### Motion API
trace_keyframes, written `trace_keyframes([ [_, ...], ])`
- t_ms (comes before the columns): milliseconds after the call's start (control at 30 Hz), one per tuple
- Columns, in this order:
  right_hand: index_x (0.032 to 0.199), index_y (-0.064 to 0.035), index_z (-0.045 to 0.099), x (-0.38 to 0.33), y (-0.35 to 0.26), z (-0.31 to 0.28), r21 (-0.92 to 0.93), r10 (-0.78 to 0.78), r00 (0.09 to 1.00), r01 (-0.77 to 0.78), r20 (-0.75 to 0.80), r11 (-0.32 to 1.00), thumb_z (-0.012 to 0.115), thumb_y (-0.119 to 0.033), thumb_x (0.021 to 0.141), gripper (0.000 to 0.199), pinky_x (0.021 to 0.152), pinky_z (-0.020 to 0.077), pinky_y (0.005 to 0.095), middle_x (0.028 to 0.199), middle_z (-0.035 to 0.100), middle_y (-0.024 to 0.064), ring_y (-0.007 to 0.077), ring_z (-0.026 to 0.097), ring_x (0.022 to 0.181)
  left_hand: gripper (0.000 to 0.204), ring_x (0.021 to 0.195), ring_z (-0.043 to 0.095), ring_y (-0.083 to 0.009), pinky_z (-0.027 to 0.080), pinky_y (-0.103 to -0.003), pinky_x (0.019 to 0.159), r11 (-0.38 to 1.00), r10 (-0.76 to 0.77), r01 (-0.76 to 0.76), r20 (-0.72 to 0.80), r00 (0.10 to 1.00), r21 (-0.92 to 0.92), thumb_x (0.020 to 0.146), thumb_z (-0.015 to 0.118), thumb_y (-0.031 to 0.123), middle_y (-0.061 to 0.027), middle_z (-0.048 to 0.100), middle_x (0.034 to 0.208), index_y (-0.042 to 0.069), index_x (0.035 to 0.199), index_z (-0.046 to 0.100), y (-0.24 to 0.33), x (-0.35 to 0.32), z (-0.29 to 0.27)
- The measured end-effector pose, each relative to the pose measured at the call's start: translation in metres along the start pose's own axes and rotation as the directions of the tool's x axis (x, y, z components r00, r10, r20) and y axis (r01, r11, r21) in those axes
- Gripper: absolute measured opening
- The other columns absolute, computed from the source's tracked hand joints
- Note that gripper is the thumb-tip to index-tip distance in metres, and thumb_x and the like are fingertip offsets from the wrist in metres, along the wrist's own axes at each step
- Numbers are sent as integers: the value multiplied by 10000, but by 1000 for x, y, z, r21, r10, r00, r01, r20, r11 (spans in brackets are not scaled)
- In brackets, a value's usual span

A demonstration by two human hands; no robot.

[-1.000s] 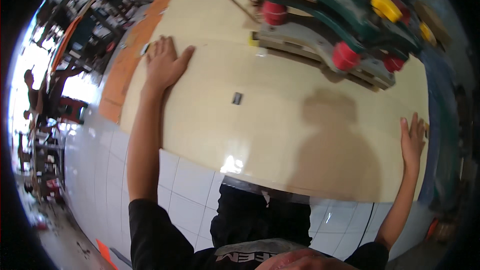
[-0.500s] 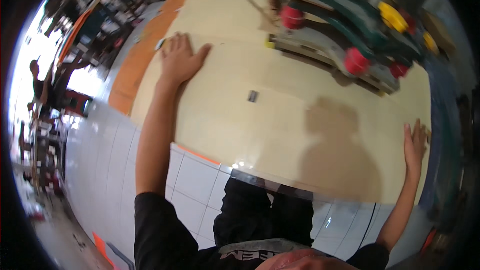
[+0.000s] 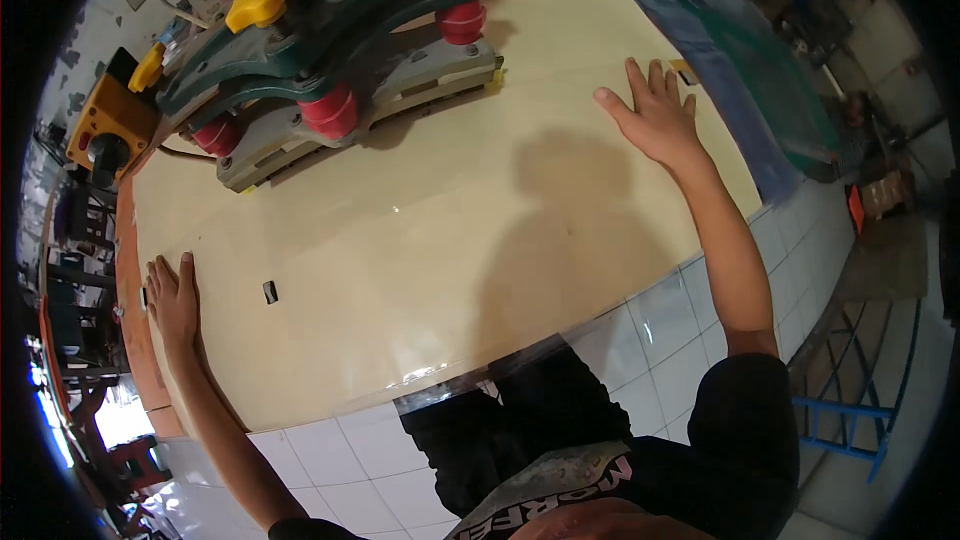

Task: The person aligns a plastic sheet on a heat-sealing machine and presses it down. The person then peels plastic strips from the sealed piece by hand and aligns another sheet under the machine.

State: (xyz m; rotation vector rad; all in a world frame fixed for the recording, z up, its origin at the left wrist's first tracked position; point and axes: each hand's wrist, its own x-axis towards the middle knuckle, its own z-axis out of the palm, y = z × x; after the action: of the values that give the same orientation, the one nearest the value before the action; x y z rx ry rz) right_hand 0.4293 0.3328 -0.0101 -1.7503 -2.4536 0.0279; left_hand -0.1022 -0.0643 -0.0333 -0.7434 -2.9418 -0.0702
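A large pale yellow sheet (image 3: pixel 400 270) covers the table top before me. My left hand (image 3: pixel 175 300) lies flat near its left edge, fingers stretched out and holding nothing. To the right of that hand a small dark rectangular piece (image 3: pixel 270 292) rests on the sheet; its kind is too small to make out. My right hand (image 3: pixel 660 118) is pressed flat near the far right edge, thumb apart from the fingers. Just beyond its fingertips sits another small dark piece (image 3: pixel 687 73).
A dark green machine (image 3: pixel 350 40) with red cylinders and a yellow knob (image 3: pixel 262 0) stands over the sheet's far side. An orange control box (image 3: pixel 110 130) is at the far left. Blue sheeting (image 3: pixel 690 30) hangs by the right edge. A blue metal frame (image 3: pixel 850 410) stands on the tiled floor.
My view has swung to the right, so the machine now appears at the upper left and the right side of the room shows. Both hands still lie flat on the sheet.
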Motion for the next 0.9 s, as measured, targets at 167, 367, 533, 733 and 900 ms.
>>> trace_keyframes([
  [167, 1519, -123, 216, -2, 0, 2, -13, -2, 1000, 2, -1, 1000, 313, -778, 849, 942, 1118, 52, 637, 1556, 126, 260, 430, 63, 1450, 881, 1463, 125, -339, 70, -517, 1161, 999, -16, 16, 18, 1000, -30, 901, 353, 678, -179, 185, 1571, 39, 1497, 247, 4, -7, -4],
  [367, 1521, -133, 213, -2, -11, -1, -29, -1, 1000, 1, 12, 1000, 298, -784, 848, 941, 1128, 55, 618, 1562, 134, 239, 411, 75, 1454, 858, 1453, 155, -348, 75, -549, 1149, 994, 98, -96, -45, 994, 59, 910, 373, 660, -195, 214, 1557, 19, 1474, 286, -34, 5, 6],
  [533, 1519, -133, 219, -1, -4, 1, -27, -11, 1000, 11, 19, 1000, 310, -779, 849, 935, 1126, 48, 623, 1562, 129, 242, 414, 76, 1453, 875, 1456, 153, -340, 70, -544, 1151, 998, -11, 9, -27, 1000, -56, 900, 387, 670, -197, 215, 1556, 19, 1474, 285, 6, -14, -11],
  [733, 1515, -131, 230, -1, -6, -1, -31, 9, 1000, -9, 13, 999, 327, -779, 846, 937, 1115, 63, 641, 1559, 137, 247, 425, 83, 1449, 916, 1469, 112, -318, 57, -542, 1157, 995, -31, 28, -25, 999, -91, 878, 395, 696, -191, 189, 1566, 23, 1486, 265, 11, -20, -19],
  [900, 1515, -131, 231, -2, -6, -2, -2, 4, 1000, -4, 12, 1000, 327, -778, 846, 936, 1108, 63, 653, 1560, 140, 245, 424, 88, 1449, 908, 1466, 121, -325, 60, -555, 1154, 996, -32, 29, -30, 999, -89, 878, 396, 695, -199, 197, 1561, 21, 1477, 283, 14, -23, -22],
])
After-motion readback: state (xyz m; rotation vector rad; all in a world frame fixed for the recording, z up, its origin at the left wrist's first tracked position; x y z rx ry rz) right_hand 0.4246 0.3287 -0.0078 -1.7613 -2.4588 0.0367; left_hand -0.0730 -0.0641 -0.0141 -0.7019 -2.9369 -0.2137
